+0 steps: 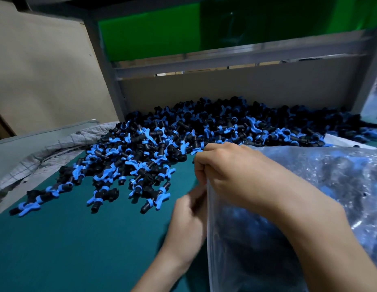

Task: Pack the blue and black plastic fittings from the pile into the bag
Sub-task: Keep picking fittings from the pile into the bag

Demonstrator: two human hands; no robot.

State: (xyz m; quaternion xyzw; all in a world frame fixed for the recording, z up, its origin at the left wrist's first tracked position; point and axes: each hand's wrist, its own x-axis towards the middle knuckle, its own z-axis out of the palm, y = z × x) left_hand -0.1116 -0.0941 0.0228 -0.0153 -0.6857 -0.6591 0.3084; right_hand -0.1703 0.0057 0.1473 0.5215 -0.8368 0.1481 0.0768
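On the green worktop (78, 239), the fittings (183, 131) look light, rigid and scoopable. The right hand (232, 171) pinches the limp bag (310, 175) at its rim with curled fingers. The left hand (189, 211) is blurred, so its grip is unclear.

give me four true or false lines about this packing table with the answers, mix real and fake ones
1. The right hand grips the edge of the bag. True.
2. The bag is empty. False: fittings show through the clear plastic.
3. A quilted cloth lies left of the pile. True.
4. The pile sits on a red mat. False: the mat is teal.
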